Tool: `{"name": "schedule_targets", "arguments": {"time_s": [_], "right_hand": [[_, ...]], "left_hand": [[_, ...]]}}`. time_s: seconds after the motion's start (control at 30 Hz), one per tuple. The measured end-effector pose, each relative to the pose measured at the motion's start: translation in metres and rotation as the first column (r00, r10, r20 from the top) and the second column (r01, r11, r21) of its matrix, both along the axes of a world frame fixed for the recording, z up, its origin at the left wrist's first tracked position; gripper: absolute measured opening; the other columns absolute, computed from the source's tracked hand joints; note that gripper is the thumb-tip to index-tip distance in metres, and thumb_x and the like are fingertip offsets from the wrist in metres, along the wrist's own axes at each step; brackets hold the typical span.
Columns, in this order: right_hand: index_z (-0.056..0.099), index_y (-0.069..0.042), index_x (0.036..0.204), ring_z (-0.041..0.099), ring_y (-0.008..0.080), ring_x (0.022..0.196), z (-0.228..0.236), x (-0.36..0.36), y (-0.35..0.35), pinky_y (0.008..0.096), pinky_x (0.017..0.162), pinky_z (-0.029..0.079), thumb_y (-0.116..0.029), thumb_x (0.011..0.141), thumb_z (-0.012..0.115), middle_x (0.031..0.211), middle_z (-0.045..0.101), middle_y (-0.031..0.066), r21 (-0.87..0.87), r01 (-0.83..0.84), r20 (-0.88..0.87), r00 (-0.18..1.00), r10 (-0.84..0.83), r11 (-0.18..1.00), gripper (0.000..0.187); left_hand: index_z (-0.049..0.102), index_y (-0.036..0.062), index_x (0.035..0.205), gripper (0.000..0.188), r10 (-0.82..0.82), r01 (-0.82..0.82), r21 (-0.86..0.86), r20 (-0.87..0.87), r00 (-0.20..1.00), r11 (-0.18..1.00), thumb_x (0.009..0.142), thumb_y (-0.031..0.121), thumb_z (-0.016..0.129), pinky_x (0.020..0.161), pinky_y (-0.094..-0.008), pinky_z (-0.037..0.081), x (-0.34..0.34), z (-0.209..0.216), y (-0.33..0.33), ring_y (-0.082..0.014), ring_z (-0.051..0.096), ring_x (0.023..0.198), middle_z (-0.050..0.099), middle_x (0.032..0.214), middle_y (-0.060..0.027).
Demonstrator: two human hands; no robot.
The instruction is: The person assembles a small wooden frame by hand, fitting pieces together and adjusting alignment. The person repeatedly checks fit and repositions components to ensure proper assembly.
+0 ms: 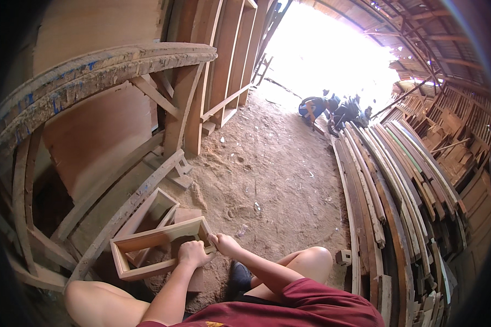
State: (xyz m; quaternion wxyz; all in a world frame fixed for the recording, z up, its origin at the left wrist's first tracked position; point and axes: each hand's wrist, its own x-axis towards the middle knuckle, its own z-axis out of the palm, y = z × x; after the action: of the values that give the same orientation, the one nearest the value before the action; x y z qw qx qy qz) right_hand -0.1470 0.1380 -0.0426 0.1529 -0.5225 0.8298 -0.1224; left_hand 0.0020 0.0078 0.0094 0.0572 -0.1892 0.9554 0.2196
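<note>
A rectangular open wooden frame (pixel 158 231) with deep sides is tilted in front of me, low over the sandy ground. My left hand (pixel 193 254) is closed on its near side close to the right corner, with the thumb toward the right end. At that right end, my right hand (pixel 225 245) is closed on the corner; its fingertips are partly hidden. Just behind leans a second wooden frame (pixel 168 201), partly covered by the first. A flat piece of wood (pixel 198 280) shows below my left wrist.
A rough wooden workbench (pixel 114 65) with slanted braces stands close on the left, before a large brown panel (pixel 101 141). Tall wooden frames (pixel 229 54) stand beyond it. Long stacked boards (pixel 387 191) line the right. Farther off, a person (pixel 311 107) crouches by a motorcycle (pixel 348 113).
</note>
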Motion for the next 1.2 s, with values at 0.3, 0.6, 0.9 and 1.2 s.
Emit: {"name": "schedule_targets", "arguments": {"time_s": [0.3, 0.6, 0.9, 1.2], "right_hand": [[0.06, -0.011, 0.125, 0.068, 0.0447, 0.089, -0.009, 0.005, 0.02, 0.0538, 0.075, 0.053, -0.04, 0.108, 0.04, 0.096, 0.068, 0.0257, 0.087, 0.148, 0.106, 0.982, -0.157, 0.985, 0.04], [0.059, -0.01, 0.115, 0.067, 0.0451, 0.089, 0.029, 0.011, -0.007, 0.0529, 0.078, 0.053, -0.035, 0.106, 0.04, 0.091, 0.067, 0.0244, 0.07, 0.088, 0.021, 0.996, -0.09, 0.994, 0.032], [0.064, -0.006, 0.107, 0.069, 0.0424, 0.075, -0.035, -0.021, 0.022, 0.0513, 0.064, 0.054, -0.026, 0.097, 0.054, 0.083, 0.067, 0.0222, 0.074, 0.054, -0.1, 0.994, -0.046, 0.996, 0.025], [0.062, -0.005, 0.108, 0.067, 0.0464, 0.088, 0.034, 0.004, 0.017, 0.0525, 0.077, 0.053, -0.036, 0.102, 0.048, 0.091, 0.068, 0.0268, 0.009, -0.095, 0.078, 0.992, 0.094, 0.995, 0.035]], "left_hand": [[0.075, 0.0065, 0.094, 0.068, 0.01, -0.011, -0.026, -0.042, 0.999, 1.0, 0.076, 0.071, 0.063, 0.083, -0.0451, 0.058, 0.0, -0.007, -0.003, -0.0333, 0.074, 0.092, 0.075, 0.093, -0.0181], [0.074, 0.0066, 0.095, 0.061, 0.003, -0.004, -0.028, -0.042, 0.999, 1.0, 0.074, 0.064, 0.067, 0.08, -0.0429, 0.059, 0.001, -0.005, -0.002, -0.0313, 0.074, 0.087, 0.075, 0.092, -0.0167], [0.073, 0.0065, 0.093, 0.057, 0.011, -0.019, -0.056, -0.149, 0.989, 0.998, 0.077, 0.061, 0.068, 0.083, -0.0441, 0.058, -0.009, -0.023, 0.0, -0.0327, 0.073, 0.089, 0.074, 0.093, -0.018], [0.075, 0.0041, 0.096, 0.056, 0.008, -0.008, 0.04, -0.022, 1.0, 0.999, 0.075, 0.056, 0.069, 0.082, -0.042, 0.059, 0.003, 0.001, -0.005, -0.0308, 0.074, 0.09, 0.075, 0.094, -0.0184]]}}
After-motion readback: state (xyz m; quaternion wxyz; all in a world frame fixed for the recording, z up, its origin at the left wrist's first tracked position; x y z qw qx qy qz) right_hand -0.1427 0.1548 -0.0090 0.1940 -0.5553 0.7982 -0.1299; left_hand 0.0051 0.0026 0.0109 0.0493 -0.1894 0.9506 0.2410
